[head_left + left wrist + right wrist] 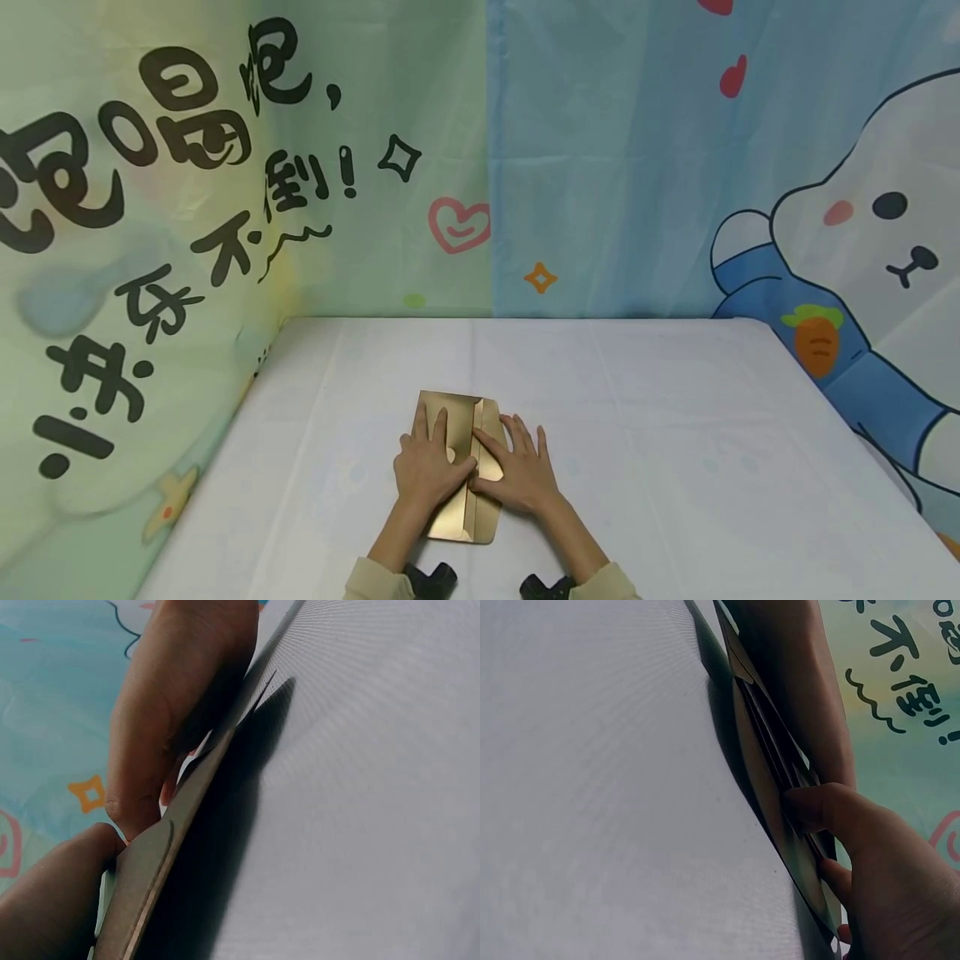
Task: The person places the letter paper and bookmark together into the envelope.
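Observation:
A flat piece of folded gold card [450,523] lies on the white cloth, with a lengthwise flap along its right part. My left hand [429,471] rests on its left side, fingers pointing away from me and thumb reaching toward the flap. On the right side my right hand [528,477] lies with fingers spread, its index finger and thumb at the flap's fold. Seen edge-on in the right wrist view, the card [769,791] shows layers standing slightly apart, with the right thumb at their edge. Its edge [180,814] stands raised over a dark shadow in the left wrist view.
A white cloth [675,467] covers the table. Printed curtains [375,275] with writing and a cartoon bear [862,250] hang along the back and sides. Black wrist devices [435,581] sit at both sleeves near the front.

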Available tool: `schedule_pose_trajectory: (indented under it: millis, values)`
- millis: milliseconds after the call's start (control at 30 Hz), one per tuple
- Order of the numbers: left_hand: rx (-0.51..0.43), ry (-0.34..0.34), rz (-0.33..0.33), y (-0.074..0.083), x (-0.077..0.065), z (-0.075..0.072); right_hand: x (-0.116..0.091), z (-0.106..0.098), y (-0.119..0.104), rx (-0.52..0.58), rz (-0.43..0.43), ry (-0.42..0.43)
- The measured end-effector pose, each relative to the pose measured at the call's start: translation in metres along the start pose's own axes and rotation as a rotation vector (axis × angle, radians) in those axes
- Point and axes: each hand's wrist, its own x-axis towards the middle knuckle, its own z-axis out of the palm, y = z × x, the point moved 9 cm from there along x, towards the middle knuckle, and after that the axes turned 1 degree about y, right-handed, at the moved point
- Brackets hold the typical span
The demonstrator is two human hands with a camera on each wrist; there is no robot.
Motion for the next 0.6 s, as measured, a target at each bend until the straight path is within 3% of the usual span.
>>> schedule_pose_trajectory:
  millis: [600]
  values:
    - [-0.035, -0.033, -0.023, -0.0019, 0.0010, 0.0009, -0.0004, -0.0009, -0.0004, 0.011, -0.015, 0.013]
